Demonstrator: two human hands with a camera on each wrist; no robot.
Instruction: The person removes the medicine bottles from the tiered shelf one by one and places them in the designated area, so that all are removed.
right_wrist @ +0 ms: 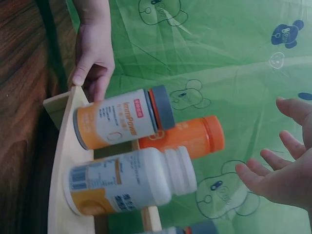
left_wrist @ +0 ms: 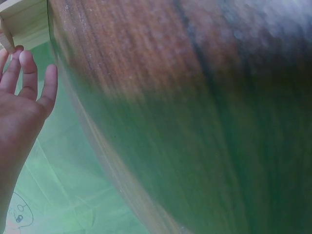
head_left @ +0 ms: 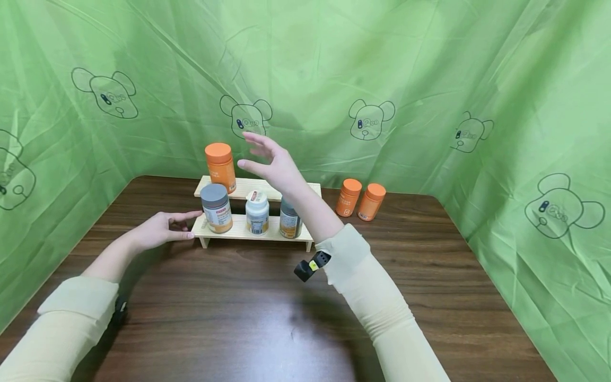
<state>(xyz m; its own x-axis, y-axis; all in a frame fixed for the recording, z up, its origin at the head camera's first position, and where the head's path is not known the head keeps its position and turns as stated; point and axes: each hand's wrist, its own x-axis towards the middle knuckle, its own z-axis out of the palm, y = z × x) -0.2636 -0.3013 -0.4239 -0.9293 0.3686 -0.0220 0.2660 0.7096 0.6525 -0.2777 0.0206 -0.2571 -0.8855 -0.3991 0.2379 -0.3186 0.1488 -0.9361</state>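
Note:
A two-tier wooden shelf (head_left: 248, 233) stands on the table. My left hand (head_left: 159, 231) holds its left end, thumb at the front corner and fingers behind; the right wrist view also shows this left hand (right_wrist: 95, 56). Above the upper tier, my right hand (head_left: 274, 162) hovers with spread fingers and nothing in it. To its left, an orange bottle (head_left: 221, 168) stands on that tier. The lower tier bears a grey-lidded bottle (head_left: 217, 209), a white bottle (head_left: 258, 213) and another grey-lidded bottle (head_left: 289, 222), partly hidden by my right forearm.
Two orange bottles, a left one (head_left: 349, 198) and a right one (head_left: 372, 202), stand on the dark wooden table (head_left: 248, 307) right of the shelf. A green curtain (head_left: 305, 63) with bear drawings surrounds the table's back and sides.

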